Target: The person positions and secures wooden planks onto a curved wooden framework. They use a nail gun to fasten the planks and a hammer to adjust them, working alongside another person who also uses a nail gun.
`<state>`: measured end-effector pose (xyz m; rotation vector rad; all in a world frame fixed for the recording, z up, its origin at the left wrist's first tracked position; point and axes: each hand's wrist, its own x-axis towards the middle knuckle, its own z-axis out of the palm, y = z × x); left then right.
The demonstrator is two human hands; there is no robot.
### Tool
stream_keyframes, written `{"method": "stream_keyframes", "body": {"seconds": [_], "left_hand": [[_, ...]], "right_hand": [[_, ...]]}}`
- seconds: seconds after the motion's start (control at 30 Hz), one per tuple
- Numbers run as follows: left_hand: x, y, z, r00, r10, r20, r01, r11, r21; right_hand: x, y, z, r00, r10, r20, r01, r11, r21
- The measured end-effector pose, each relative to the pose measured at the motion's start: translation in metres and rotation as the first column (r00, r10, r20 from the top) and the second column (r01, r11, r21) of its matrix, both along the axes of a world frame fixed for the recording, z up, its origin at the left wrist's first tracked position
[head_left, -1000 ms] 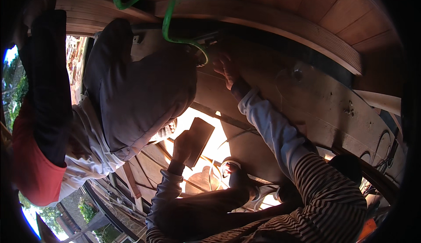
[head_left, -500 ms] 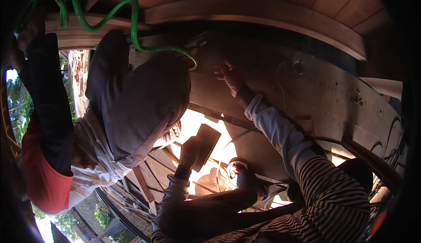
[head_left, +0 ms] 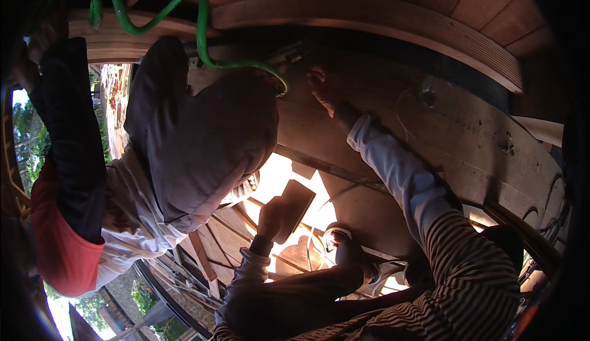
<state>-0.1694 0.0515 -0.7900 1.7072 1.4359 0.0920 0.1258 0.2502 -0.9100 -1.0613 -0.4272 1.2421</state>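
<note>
Brown block (head_left: 295, 203) in the left hand (head_left: 270, 219), co-worker (head_left: 147, 175) close by

Beyond a striped sleeve (head_left: 464, 261), the left hand grips the flat, rectangular block against a sunlit patch. The right hand (head_left: 324, 92) is farther out, fingers half curled beside stained boards (head_left: 455, 141); whether it holds anything, I cannot tell. Creased trousers (head_left: 212, 138) crowd the left side. Higher, a coiled green hose (head_left: 203, 27) loops near a curved wooden beam (head_left: 381, 21).
</note>
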Motion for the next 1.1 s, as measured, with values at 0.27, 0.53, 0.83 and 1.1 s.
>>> {"method": "stream_keyframes", "body": {"seconds": [0.27, 0.53, 0.83, 1.1], "left_hand": [[0.005, -0.013, 0.028, 0.969, 0.248, 0.000, -0.246, 0.961, -0.125], [-0.004, -0.039, 0.040, 0.965, 0.256, -0.060, -0.262, 0.957, -0.124], [-0.007, -0.034, 0.041, 0.968, 0.243, 0.058, -0.234, 0.962, -0.140], [-0.006, -0.036, 0.031, 0.980, 0.198, 0.025, -0.195, 0.978, -0.078]], "right_hand": [[-0.034, 0.063, -0.022, 1.000, -0.006, -0.028, 0.011, 0.977, 0.213], [-0.039, 0.073, 0.000, 0.892, -0.010, 0.452, -0.027, 0.997, 0.074], [-0.035, 0.071, 0.004, 0.931, -0.055, 0.361, -0.022, 0.978, 0.205], [-0.003, 0.032, 0.012, 0.938, -0.064, 0.342, -0.043, 0.954, 0.297]]}}
